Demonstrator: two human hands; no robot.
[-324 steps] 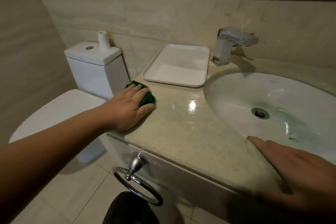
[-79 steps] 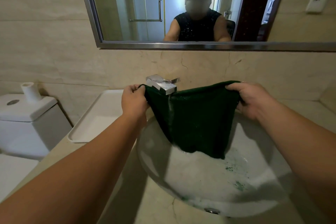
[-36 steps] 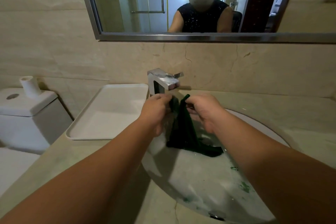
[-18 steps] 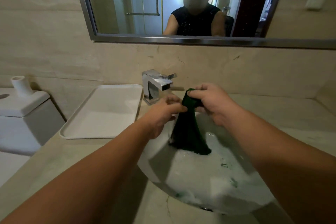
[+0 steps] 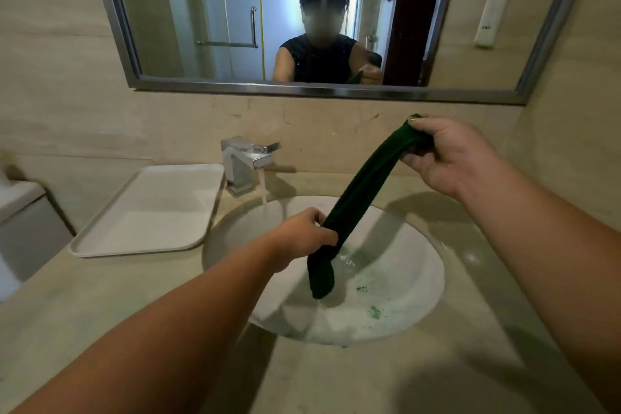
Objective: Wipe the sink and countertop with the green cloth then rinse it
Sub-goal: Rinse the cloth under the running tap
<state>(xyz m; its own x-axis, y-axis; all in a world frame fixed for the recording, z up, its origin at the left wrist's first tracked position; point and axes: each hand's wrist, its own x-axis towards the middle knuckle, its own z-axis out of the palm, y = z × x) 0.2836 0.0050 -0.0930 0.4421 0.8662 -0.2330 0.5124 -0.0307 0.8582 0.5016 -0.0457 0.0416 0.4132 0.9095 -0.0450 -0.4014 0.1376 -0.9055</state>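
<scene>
Both hands, left (image 5: 304, 239) and right (image 5: 443, 155), grip the green cloth (image 5: 361, 202) (roped, slanting upper right to lower left).

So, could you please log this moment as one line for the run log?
phase: rinse/wring | green cloth: roped over sink | left hand: low end | right hand: high end | faucet: running

One view only, from head height, facing forward and down over the countertop (image 5: 100, 306) toward the wall. Sink (image 5: 413, 282) sat near, lower centre of the frame; mirror (image 5: 322, 89) filled the top. Both forearms entered from the bottom corners, close to the lens. Wide angle bent the edges. No second view to compare.
</scene>
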